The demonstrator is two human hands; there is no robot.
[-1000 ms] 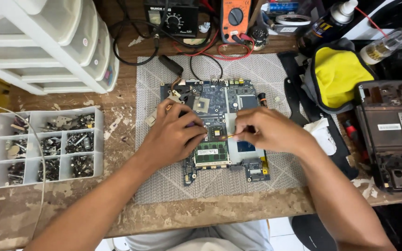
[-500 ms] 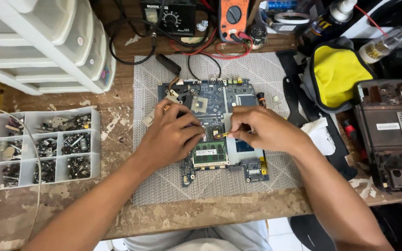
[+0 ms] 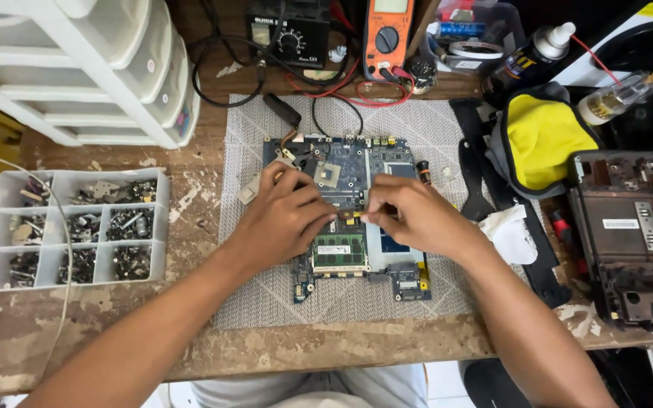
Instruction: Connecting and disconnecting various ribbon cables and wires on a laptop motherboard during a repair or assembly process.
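A blue laptop circuit board (image 3: 357,170) lies on a grey woven mat (image 3: 266,287) in the middle of the wooden bench. A green memory module (image 3: 339,251) sits on the board's near part. My left hand (image 3: 285,219) rests on the board's left side, fingers curled toward the centre. My right hand (image 3: 410,217) comes in from the right, and its fingertips pinch a small yellowish part just above the memory module. The fingertips of both hands nearly meet there. What the left fingers hold, if anything, is hidden.
A clear compartment box of screws (image 3: 77,234) sits left. White plastic drawers (image 3: 92,68) stand at back left. A soldering station (image 3: 289,30), orange multimeter (image 3: 387,34) and cables line the back. A yellow-lined pouch (image 3: 546,136), spray can (image 3: 530,53), white cloth (image 3: 512,230) and opened laptop chassis (image 3: 629,242) are right.
Both hands stay on the board with only small finger shifts; my right fingertips have closed in toward the left hand at the spot above the memory module.
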